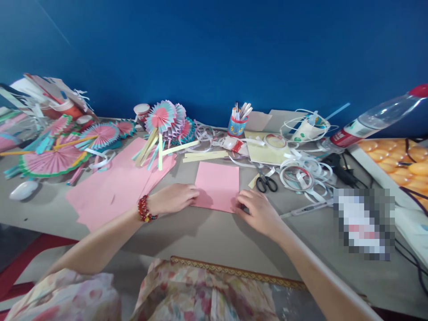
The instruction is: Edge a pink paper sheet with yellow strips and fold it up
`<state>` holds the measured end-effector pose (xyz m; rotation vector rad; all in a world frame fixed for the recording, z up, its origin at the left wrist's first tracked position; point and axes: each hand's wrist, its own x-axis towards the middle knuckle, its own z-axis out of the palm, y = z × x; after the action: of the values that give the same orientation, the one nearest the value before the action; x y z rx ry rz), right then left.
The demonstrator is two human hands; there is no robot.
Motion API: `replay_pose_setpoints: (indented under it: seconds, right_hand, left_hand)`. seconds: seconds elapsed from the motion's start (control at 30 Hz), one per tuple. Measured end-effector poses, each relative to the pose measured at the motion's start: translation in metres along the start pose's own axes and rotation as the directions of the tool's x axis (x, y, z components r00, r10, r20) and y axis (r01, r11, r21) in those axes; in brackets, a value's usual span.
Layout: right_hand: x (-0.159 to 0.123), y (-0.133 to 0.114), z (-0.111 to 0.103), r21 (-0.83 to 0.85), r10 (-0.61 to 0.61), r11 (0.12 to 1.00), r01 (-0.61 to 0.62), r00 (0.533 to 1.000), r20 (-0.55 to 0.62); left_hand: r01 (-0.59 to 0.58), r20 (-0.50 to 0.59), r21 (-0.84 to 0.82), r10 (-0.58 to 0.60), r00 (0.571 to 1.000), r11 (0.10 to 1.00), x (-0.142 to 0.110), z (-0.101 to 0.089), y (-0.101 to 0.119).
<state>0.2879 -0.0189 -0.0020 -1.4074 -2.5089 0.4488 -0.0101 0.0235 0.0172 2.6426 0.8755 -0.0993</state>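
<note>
A pink sheet of paper point(217, 185), squarish and lying flat, is between my two hands on the grey table. My left hand point(177, 197) has its fingers closed at the sheet's lower left edge. On the opposite side, my right hand point(257, 209) is curled with thumb and fingers at the lower right corner. Whether the sheet is folded in layers I cannot tell. Larger pink sheets point(113, 183) lie in a loose stack to the left. Black-handled scissors point(266, 183) rest just beyond my right hand, beside a utility knife point(310, 207).
Pleated paper fans point(55, 158) crowd the left, near a white computer mouse point(24, 190). Pale yellow strips point(205, 155) and a blue pen cup point(237, 126) stand behind the sheet. Tape rolls point(296, 175), curled white strips and a tilted plastic bottle point(371, 125) occupy the right.
</note>
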Motion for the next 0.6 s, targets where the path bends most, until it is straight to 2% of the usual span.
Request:
replay_pose_setpoints:
  seconds: [0.2, 0.37, 0.6]
  right_hand:
    - [0.0016, 0.0006, -0.0030, 0.026, -0.007, 1.000, 0.007, 1.000, 0.006]
    - [0.0048, 0.0036, -0.0063, 0.070, -0.029, 0.997, 0.026, 0.999, 0.040]
    - [0.0069, 0.0063, -0.0077, 0.049, -0.057, 0.997, 0.055, 0.997, 0.050]
  left_hand:
    - [0.007, -0.013, 0.073, -0.006, 1.000, 0.997, -0.0007, 0.0040, 0.0030]
    - [0.002, -0.026, 0.058, 0.000, 1.000, 0.998, -0.0013, 0.0035, 0.0053]
    - [0.014, 0.004, 0.060, -0.014, 1.000, 0.998, 0.0005, -0.0005, 0.0071]
